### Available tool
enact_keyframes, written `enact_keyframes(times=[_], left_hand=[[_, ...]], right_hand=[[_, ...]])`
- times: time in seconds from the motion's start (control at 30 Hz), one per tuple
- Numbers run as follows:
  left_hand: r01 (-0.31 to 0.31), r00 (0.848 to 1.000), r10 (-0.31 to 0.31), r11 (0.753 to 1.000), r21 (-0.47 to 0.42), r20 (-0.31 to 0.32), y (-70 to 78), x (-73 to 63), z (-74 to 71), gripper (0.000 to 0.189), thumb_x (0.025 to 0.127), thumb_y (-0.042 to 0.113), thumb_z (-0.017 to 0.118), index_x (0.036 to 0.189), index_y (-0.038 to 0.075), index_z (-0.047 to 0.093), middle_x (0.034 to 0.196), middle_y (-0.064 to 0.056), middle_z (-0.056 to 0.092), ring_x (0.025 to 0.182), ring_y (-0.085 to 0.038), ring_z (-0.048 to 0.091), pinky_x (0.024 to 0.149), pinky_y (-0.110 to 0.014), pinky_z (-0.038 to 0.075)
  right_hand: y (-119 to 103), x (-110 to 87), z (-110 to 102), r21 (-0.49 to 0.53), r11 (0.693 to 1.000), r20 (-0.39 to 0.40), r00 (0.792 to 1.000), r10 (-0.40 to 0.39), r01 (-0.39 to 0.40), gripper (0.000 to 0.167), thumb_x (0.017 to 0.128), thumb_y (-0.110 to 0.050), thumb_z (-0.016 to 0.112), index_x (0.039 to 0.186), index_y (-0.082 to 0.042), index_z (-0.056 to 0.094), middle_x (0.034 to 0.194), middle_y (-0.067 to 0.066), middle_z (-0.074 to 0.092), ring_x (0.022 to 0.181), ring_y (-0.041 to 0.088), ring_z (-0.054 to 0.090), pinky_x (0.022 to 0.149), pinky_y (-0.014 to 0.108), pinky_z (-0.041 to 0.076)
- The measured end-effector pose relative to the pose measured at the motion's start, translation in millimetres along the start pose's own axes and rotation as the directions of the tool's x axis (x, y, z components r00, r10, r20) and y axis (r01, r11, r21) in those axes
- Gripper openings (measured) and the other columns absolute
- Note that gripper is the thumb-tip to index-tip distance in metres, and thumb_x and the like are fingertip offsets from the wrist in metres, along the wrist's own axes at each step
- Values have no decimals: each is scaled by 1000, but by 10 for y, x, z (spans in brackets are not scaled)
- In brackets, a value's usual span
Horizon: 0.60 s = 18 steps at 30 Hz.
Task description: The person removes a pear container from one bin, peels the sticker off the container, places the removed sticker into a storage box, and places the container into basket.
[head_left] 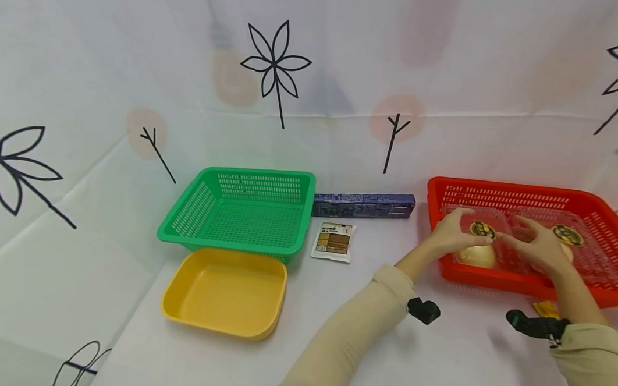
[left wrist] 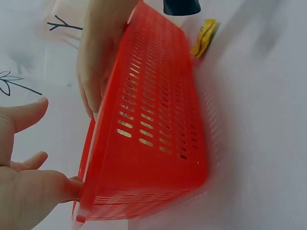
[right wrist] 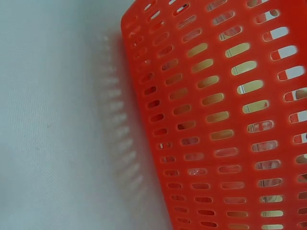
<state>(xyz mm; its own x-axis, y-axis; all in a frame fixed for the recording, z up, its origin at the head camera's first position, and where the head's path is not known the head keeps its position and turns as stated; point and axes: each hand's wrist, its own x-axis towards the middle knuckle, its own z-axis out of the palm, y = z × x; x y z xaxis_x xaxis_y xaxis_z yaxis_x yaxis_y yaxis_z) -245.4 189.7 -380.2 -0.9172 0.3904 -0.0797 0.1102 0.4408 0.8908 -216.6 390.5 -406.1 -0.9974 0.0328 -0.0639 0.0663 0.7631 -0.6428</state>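
Inside the red basket (head_left: 498, 278), a clear plastic box (head_left: 499, 262) with a round dark label shows a pale yellow rounded item (head_left: 477, 256). My left hand (head_left: 451, 232) reaches over the basket's left rim, thumb and fingers spread at that box. My right hand (head_left: 539, 246) is at the box's right side, thumb pointing toward the left thumb. A second clear box (head_left: 592, 246) with a similar label lies to the right, partly hidden by this hand. Contact with the boxes is unclear. The right wrist view shows the basket's slotted wall (right wrist: 206, 124), not the hand.
A green basket (head_left: 300, 242) stands at the left, with a yellow tray (head_left: 267, 325) in front. Between the baskets lie a long blue box (head_left: 363, 206) and a small packet (head_left: 333, 241). A yellow packet (head_left: 546, 309) lies by the red basket's near edge. Patterned cloth hangs behind.
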Motion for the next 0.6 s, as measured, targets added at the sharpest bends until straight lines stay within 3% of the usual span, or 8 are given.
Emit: enact_keyframes(times=[0.27,0.37,0.43,0.6], left_hand=[[69,997,-69,998,-12,-21,-8,56,130,59,78,26,77,129,28,48,126,11,54,106,-5,52,86,-26,49],[99,995,-100,995,-29,-30,-5,69,176,59,77,26,78,128,28,49,122,10,55,102,-5,53,84,-25,49],[112,993,-113,993,-30,-28,-2,76,203,59,77,26,78,128,28,49,119,10,56,98,-5,53,80,-23,49],[120,993,-120,993,8,-24,7,91,237,57,77,25,78,126,26,48,110,9,57,90,-4,51,74,-19,48]], right_hand=[[23,-1,-13,-1,1000,43,999,26,-26,86,94,-44,48,146,7,2,132,48,24,115,64,27,89,71,30],[21,1,-21,-1,999,46,998,35,-35,87,94,-45,47,146,7,1,132,49,24,113,64,29,86,69,35],[23,5,-26,-3,999,42,998,46,-46,88,94,-47,47,146,6,1,131,48,26,103,61,39,79,60,45],[17,17,-39,-19,997,45,996,73,-72,91,92,-51,47,147,4,0,132,48,25,104,61,38,80,63,41]])
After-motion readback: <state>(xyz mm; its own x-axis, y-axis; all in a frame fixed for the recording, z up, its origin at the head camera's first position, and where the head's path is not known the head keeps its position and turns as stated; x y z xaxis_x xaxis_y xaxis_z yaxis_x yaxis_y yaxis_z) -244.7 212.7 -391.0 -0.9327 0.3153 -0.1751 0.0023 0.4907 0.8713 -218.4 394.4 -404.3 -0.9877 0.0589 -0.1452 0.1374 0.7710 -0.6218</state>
